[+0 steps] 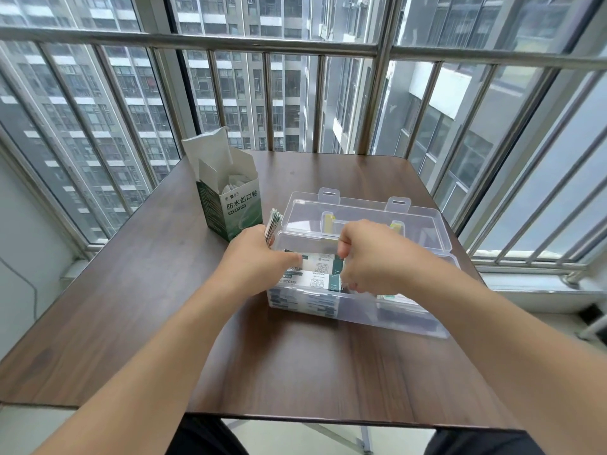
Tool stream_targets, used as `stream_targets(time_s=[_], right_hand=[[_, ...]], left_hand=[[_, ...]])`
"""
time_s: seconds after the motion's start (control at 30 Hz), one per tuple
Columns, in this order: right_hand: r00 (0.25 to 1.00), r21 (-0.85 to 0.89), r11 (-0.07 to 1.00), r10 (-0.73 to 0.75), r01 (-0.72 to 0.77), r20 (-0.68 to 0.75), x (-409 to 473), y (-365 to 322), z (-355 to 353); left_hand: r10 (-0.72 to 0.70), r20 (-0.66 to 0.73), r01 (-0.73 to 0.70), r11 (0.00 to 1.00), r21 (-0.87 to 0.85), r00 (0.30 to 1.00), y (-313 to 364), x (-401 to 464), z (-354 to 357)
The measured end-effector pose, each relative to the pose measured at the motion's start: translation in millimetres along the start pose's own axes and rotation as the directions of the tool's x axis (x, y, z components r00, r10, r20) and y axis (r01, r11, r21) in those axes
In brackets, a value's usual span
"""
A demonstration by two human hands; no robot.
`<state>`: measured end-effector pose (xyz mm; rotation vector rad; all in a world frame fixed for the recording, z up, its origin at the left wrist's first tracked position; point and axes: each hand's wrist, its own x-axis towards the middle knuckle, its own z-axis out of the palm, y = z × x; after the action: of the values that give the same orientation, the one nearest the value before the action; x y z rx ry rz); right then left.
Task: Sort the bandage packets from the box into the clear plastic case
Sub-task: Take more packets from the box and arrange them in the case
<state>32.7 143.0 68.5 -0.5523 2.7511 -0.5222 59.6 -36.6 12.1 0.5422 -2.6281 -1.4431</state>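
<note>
Head view: the clear plastic case (pixel 361 310) sits on the dark wood table (pixel 131 307), lid open. The left hand (pixel 253 257) grips a stack of bandage packets (pixel 273 226) at the case's left wall. The right hand (pixel 371 254), fingers curled, reaches inside over packets lying flat (pixel 315 274); whether it holds anything cannot be told. The open bandage box (pixel 235 208) stands just beside the case.

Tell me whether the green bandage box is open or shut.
Open. The green box stands upright on the table with its top flaps raised, and white packets show inside.
</note>
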Motion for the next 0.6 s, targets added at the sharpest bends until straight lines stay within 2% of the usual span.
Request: stream_targets(time_s=[0.13, 0.37, 0.5, 0.6], right_hand=[[0.994, 0.054, 0.998, -0.031, 0.037, -0.106, -0.7, 5.8, 4.6], [0.982, -0.187, 0.973, -0.158, 0.136, -0.106, 1.8, 8.6, 11.9], [0.953, -0.416, 0.879, -0.291, 0.232, -0.082, 3.4, 4.0, 7.7], [0.925, -0.561, 0.767, -0.38, 0.312, -0.004, 3.4, -2.0, 0.1]], left_hand=[[0.01, -0.03, -0.009, 0.999, 0.035, 0.999, 0.8, -1.6, 0.8], [-0.003, -0.061, 0.009, 0.995, 0.099, 0.998, 1.7, 0.6, 1.4], [0.001, -0.063, 0.006, 0.995, 0.104, 0.998, 2.9, -0.4, 1.4], [0.007, -0.065, 0.0, 0.994, 0.109, 0.998, 3.8, -1.9, 1.1]])
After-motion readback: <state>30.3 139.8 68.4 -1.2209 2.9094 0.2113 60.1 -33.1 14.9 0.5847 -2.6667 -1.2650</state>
